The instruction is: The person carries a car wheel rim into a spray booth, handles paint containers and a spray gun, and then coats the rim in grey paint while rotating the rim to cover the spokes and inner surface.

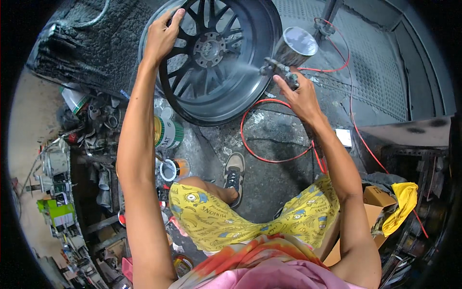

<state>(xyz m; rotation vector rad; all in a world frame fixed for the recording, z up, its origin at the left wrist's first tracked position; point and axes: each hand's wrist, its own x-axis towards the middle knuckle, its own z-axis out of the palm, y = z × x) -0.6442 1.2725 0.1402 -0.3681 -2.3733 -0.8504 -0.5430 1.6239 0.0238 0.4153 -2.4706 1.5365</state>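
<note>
Shoe: planted on the floor [214, 144]; a sideways step could snag the nearby red hose [262, 159] and jerk the gun.
Open grey-lined cup [168, 171]: sits left of the shoe near the knee; a shifting leg could tip it.
Green-and-white can [172, 133]: stands near the wheel's lower-left edge, limiting room to roll that way.
Right hand [299, 92]: fingers wrap firmly around the spray gun [279, 72]; whether one presses the trigger cannot be told, though mist leaves the nozzle.
Gun cup: tilts above the grip; tipping it further could spill paint if the top is unsealed.
Left hand [162, 36]: fingers close over the upper-left rim, thumb raised; a slip could let the wheel roll, and stray mist could coat the skin.
Multi-spoke wheel [219, 48]: tilted ahead, facing the nozzle; lingering in one spot risks runs.
Open room: right of the gun, toward the perforated metal sheet [370, 53] and upright panel [422, 58].
</note>
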